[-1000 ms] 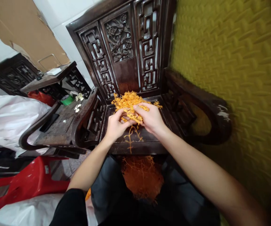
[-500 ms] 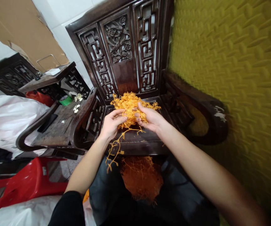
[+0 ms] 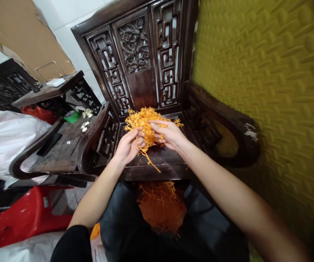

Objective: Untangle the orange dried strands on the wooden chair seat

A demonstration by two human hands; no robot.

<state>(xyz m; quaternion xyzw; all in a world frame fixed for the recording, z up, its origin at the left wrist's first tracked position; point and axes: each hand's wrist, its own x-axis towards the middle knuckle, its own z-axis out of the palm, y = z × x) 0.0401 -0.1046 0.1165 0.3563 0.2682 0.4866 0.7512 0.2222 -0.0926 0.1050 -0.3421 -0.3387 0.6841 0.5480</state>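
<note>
A heap of small orange flower-like pieces (image 3: 142,118) lies on the seat of a dark carved wooden chair (image 3: 173,154). Over the left front of the heap, my left hand (image 3: 129,145) pinches a thin orange branched stem (image 3: 148,158) between thumb and fingers; its end hangs toward the seat's front edge. My right hand (image 3: 171,135) reaches over the right side of the heap, fingers stretched and apart, and I make out nothing held in it. Its lower fingertips are close to the orange pieces, and whether they touch is unclear.
Below the seat, between the legs, is a reddish-brown container (image 3: 162,207) with thin stems on top. To the left stand another wooden chair with green tape (image 3: 72,116) and pale pieces on it, white bags (image 3: 9,138) and a red plastic stool (image 3: 23,222). A yellow-green textured surface (image 3: 255,72) rises at right.
The stem at my left hand has swung from hanging down-left to pointing down-right. My right hand has straightened its fingers. The view has shifted slightly.
</note>
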